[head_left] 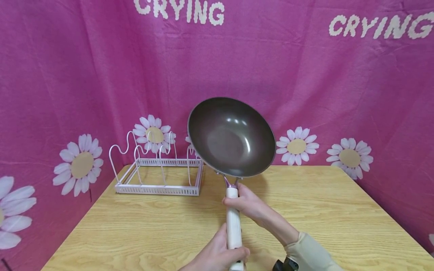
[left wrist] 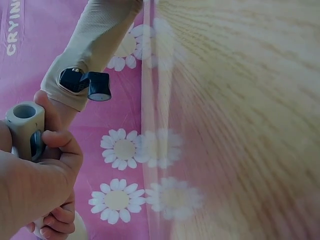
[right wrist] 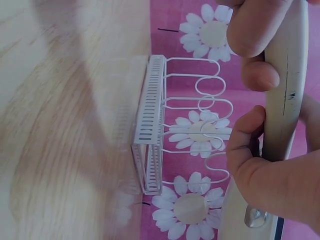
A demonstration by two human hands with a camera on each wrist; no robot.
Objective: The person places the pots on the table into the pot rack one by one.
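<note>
A dark-coated wok [head_left: 230, 139] is held up over the table, tilted so its inside faces the head camera. Its long white handle [head_left: 234, 226] points down toward the person. My right hand [head_left: 249, 203] grips the handle near the pan, thumb across it. Lower down, my left hand [head_left: 220, 252] holds the same handle close to its end. The handle's hollow end [left wrist: 25, 120] shows between the left fingers in the left wrist view. In the right wrist view the right hand [right wrist: 275, 175] is curled round the handle, with a riveted part of the wok [right wrist: 256, 216] below.
A white wire pan rack [head_left: 157, 190] with wavy dividers stands at the table's back left. The wooden table [head_left: 322, 218] reaches back to a pink cloth [head_left: 288, 67] with daisies. A black camera mount [head_left: 286, 264] sits on the right sleeve.
</note>
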